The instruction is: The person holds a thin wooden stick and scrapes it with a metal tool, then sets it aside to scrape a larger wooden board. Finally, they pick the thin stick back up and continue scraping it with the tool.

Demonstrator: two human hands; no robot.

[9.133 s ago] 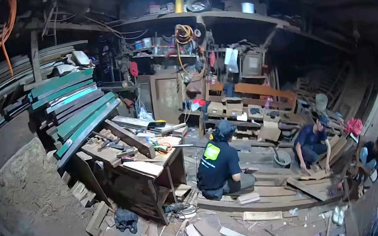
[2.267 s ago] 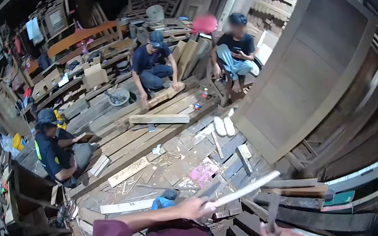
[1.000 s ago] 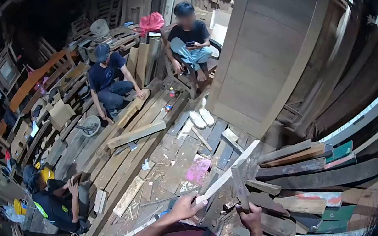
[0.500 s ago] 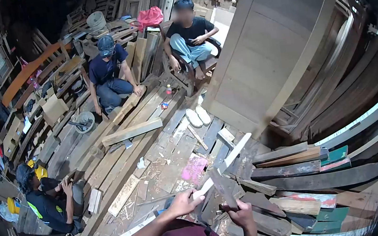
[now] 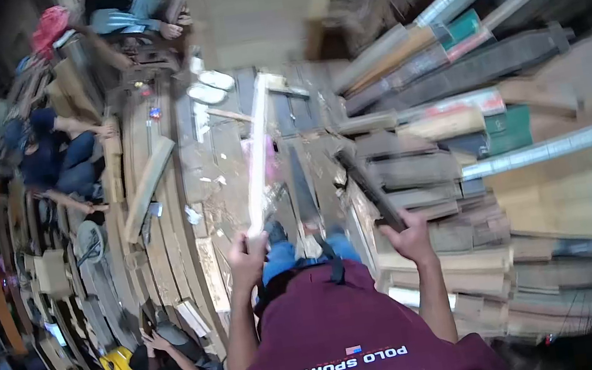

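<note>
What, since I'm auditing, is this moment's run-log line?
left hand: holds pale strip; right hand: holds dark strip; strips: apart

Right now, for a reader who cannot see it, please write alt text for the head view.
A person in a maroon shirt holds a pale wooden strip in the left hand and a darker strip in the right hand. Boards lie piled on the picture's right; other people sit or crouch along its left, blurred.
</note>
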